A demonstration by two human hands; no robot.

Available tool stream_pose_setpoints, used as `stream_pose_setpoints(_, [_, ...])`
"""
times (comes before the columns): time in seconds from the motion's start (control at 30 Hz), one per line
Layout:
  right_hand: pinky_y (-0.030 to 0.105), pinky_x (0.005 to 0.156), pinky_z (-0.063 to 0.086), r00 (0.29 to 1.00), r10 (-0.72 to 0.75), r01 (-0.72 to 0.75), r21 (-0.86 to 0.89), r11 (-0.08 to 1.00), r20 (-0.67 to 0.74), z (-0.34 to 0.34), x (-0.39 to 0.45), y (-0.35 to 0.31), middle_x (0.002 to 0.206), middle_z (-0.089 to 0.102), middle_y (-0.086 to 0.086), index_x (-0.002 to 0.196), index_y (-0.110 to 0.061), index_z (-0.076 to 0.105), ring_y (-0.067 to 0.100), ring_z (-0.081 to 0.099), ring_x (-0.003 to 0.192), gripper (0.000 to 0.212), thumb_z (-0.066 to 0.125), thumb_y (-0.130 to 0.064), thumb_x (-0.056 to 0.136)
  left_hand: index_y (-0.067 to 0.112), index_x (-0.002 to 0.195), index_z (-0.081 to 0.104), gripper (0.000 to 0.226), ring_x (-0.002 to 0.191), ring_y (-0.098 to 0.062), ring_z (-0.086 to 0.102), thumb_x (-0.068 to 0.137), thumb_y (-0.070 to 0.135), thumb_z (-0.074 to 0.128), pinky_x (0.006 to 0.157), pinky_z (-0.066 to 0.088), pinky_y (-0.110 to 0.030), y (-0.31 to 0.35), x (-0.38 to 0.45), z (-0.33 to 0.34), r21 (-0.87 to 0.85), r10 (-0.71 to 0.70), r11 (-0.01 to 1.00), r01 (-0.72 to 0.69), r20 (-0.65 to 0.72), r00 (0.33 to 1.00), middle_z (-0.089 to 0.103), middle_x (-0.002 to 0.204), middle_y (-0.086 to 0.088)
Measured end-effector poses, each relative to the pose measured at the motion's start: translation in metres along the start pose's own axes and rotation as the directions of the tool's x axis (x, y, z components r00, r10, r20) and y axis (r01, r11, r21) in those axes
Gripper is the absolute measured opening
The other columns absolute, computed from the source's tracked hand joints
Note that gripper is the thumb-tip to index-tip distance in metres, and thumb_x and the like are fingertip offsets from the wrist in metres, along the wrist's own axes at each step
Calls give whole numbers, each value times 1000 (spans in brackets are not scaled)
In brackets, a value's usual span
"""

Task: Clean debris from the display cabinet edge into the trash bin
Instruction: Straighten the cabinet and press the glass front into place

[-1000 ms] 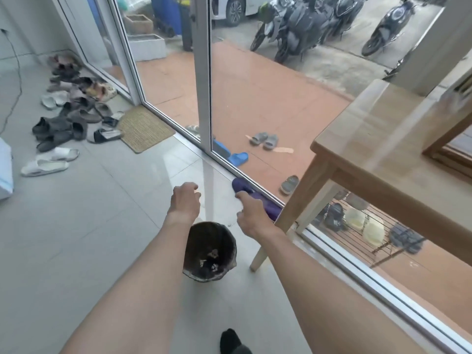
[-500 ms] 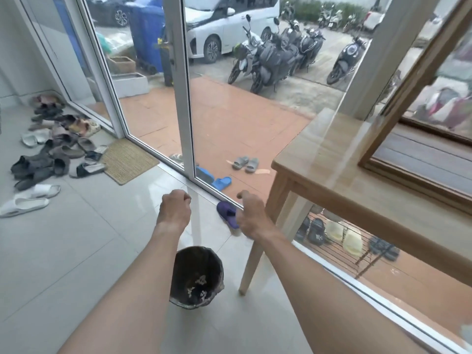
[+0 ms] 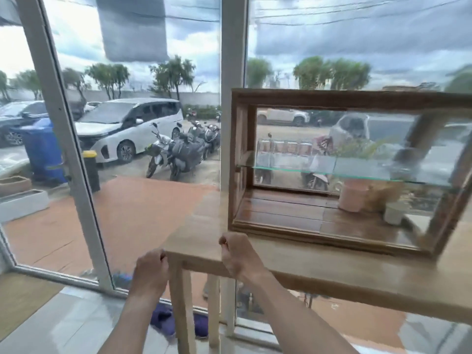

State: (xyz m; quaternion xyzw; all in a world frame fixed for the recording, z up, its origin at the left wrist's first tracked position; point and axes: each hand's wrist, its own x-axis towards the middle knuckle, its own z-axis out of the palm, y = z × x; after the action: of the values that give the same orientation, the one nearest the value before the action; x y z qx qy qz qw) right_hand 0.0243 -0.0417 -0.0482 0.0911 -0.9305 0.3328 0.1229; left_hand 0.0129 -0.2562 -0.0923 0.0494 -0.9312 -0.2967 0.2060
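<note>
A wooden display cabinet with glass panes and a glass shelf stands on a light wooden table. My left hand is a loose fist just left of the table's near left corner. My right hand is curled over the table's front edge, just below the cabinet's lower left corner. Both hands have fingers closed and I see nothing in them. The trash bin is out of view. No debris can be made out through the motion blur.
Glass doors with white frames stand right behind the table. Purple slippers lie on the tiled floor by the table leg. A pink pot and a white cup sit inside the cabinet. A mat lies at the left.
The view has swung up from the floor and trash bin to the table and cabinet. Both hands rose from above the bin to the table's front edge.
</note>
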Motion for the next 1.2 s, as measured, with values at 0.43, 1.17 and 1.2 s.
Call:
stream_pose_setpoints(0.43, [39,85,46,804,92,-239,-177,955,-588,-250,-54,165,114,57,10,110,-17,56,29,57,103,16,49,-19,96,26,125,43,34,127,-27,39,96,27,26,108,32,-42,174,-36,107,135,228,940,-314,437,870,47,135,-3])
stream_pose_setpoints(1.17, [44,123,3,719,308,-431,-52,901,-624,-333,-34,193,164,-16,4,154,-14,-9,24,-8,152,95,42,-13,73,13,153,10,61,151,-25,8,97,37,16,122,10,-49,171,-31,122,209,288,873,-441,507,812,9,164,-5])
stream_pose_setpoints(1.2, [45,123,3,717,307,-436,-59,898,-625,-330,-32,190,164,-16,3,154,-14,-9,24,-9,151,94,44,-9,76,13,153,10,61,151,-25,8,97,37,15,122,10,-49,171,-31,123,208,290,873,-441,506,813,9,164,-6])
